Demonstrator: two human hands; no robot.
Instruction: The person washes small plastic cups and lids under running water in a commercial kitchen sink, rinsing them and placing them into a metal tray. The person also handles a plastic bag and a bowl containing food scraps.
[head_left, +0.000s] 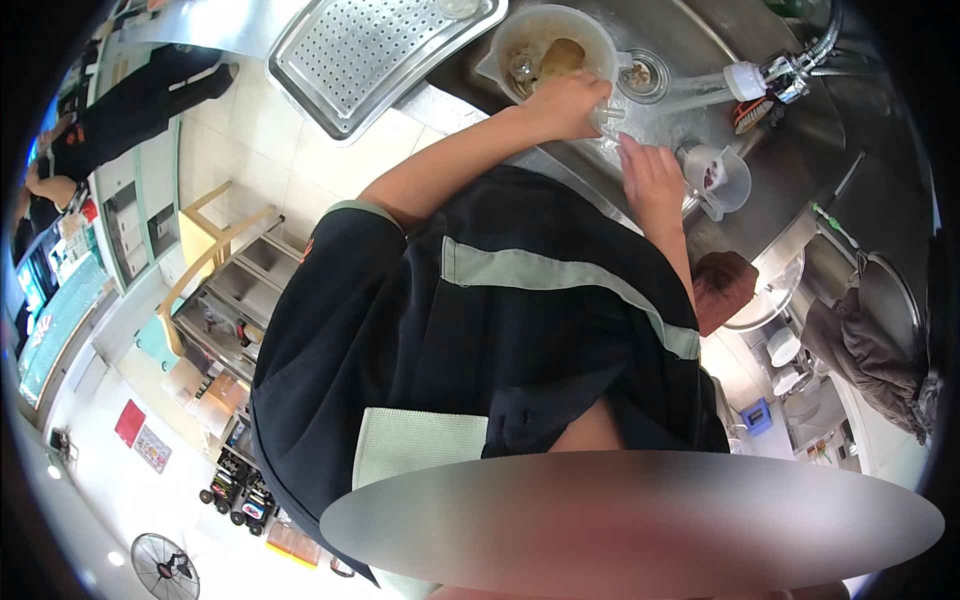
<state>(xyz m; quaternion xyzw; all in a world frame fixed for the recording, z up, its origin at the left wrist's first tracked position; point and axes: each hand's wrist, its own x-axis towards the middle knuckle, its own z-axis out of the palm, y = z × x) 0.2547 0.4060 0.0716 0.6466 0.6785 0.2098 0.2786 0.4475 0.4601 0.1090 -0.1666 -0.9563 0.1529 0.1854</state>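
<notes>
My left hand [568, 105] is closed on a small clear cup [608, 122] at the near side of a steel sink [690, 35]. Beside it, my right hand [652, 178] has its fingers stretched out toward the cup, and nothing shows in them. Water runs from a white-headed tap [745, 80] across the sink, close to the drain [642, 77]. Just beyond my left hand stands a whitish plastic jug [497, 62] with a brownish piece and clear glassware inside. To the right of my right hand is a clear measuring jug [735, 182] with something white and dark red in it.
A perforated steel tray [385, 60] lies left of the sink. An orange-backed brush [752, 116] rests by the tap. Brown cloth [724, 290] hangs near my right forearm, with a grey cloth [860, 350] farther right. Another person [130, 120] stands at the far left near a wooden chair [205, 240].
</notes>
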